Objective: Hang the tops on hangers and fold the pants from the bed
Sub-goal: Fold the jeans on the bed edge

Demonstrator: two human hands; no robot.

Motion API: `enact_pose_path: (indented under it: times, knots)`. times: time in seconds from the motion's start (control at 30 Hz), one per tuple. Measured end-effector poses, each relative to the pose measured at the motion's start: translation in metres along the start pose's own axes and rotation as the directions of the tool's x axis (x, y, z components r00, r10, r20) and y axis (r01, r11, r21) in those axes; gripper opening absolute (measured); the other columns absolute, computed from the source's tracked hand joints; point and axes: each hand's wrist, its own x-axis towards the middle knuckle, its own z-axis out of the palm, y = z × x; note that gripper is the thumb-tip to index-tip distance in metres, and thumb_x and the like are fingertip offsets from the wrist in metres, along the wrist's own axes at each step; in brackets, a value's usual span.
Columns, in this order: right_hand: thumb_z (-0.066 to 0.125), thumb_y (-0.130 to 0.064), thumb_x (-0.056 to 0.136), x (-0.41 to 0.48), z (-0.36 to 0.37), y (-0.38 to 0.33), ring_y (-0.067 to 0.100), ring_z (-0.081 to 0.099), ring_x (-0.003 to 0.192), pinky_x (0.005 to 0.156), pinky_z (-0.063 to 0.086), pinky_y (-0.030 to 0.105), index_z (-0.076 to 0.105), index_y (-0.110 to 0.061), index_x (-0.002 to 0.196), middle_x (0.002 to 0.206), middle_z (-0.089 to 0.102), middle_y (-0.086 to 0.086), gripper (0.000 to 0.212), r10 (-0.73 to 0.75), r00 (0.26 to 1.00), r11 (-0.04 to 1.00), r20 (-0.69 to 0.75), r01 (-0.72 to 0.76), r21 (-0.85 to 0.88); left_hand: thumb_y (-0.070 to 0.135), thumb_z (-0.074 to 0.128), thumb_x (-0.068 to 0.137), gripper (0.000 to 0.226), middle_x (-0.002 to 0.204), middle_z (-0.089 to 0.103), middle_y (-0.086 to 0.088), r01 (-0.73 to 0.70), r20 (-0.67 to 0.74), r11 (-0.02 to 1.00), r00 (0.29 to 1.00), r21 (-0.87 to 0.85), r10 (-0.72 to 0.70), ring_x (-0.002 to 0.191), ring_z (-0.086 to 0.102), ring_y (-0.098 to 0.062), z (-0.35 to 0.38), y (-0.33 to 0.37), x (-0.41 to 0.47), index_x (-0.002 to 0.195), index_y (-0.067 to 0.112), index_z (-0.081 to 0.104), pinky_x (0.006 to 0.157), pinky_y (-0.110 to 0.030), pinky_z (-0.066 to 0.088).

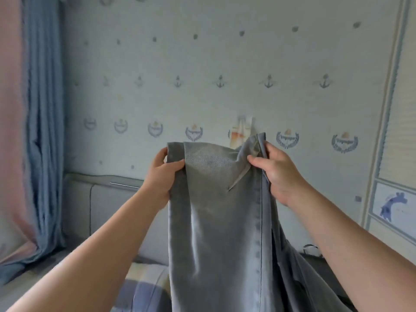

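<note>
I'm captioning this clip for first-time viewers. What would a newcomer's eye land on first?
The grey pants stand out first, held up in the middle of the view and hanging down toward the bed. The left hand and right hand grip their top edge at either side. Behind them is pale wallpaper with anchor prints, and a blue curtain hangs at the far left.

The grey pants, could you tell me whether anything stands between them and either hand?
Nothing visible does: the left hand and the right hand both pinch the grey pants at their top edge.
</note>
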Motion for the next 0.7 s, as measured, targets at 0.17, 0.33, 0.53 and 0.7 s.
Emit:
enact_pose_path:
  times: [0.17,0.33,0.53,0.7]
  knots:
    - [0.063,-0.002,0.091,0.06,0.121,-0.018,0.032,0.072,0.094,0.09,0.058,0.047,0.073,-0.011,0.099,0.1,0.075,0.016,0.016,-0.084,0.994,0.996,0.065,0.082,0.032,0.006,0.068,0.089,0.042,0.101,0.076,-0.004,-0.188,-0.045,0.97,0.98,0.152,0.196,0.086,0.075,-0.027,-0.096,0.087,0.046,0.122,0.032,0.062,0.072,-0.047,0.063]
    - [0.065,-0.004,0.091,0.101,0.25,-0.036,0.035,0.071,0.098,0.091,0.057,0.049,0.074,-0.011,0.098,0.099,0.075,0.014,0.013,-0.171,0.968,0.98,0.185,0.149,0.13,0.005,0.072,0.084,0.051,0.103,0.076,-0.002,-0.311,-0.118,0.902,0.926,0.299,0.358,0.088,0.075,-0.025,-0.197,0.171,0.071,0.126,0.032,0.06,0.075,-0.046,0.063]
    - [0.063,-0.003,0.094,0.121,0.389,-0.055,0.027,0.072,0.098,0.09,0.059,0.042,0.072,-0.015,0.105,0.103,0.076,0.008,0.019,-0.243,0.917,0.93,0.316,0.127,0.346,0.012,0.079,0.078,0.056,0.103,0.076,0.001,-0.374,-0.173,0.777,0.839,0.506,0.516,0.09,0.075,-0.025,-0.301,0.256,0.065,0.126,0.036,0.061,0.064,-0.034,0.059]
    - [0.061,-0.004,0.096,0.118,0.486,-0.043,0.026,0.072,0.101,0.087,0.059,0.038,0.069,-0.011,0.114,0.109,0.075,0.01,0.021,-0.201,0.862,0.883,0.465,-0.046,0.468,0.011,0.076,0.079,0.056,0.111,0.074,-0.002,-0.283,-0.249,0.702,0.796,0.653,0.552,0.099,0.072,-0.029,-0.377,0.282,0.04,0.127,0.036,0.061,0.082,-0.048,0.06]
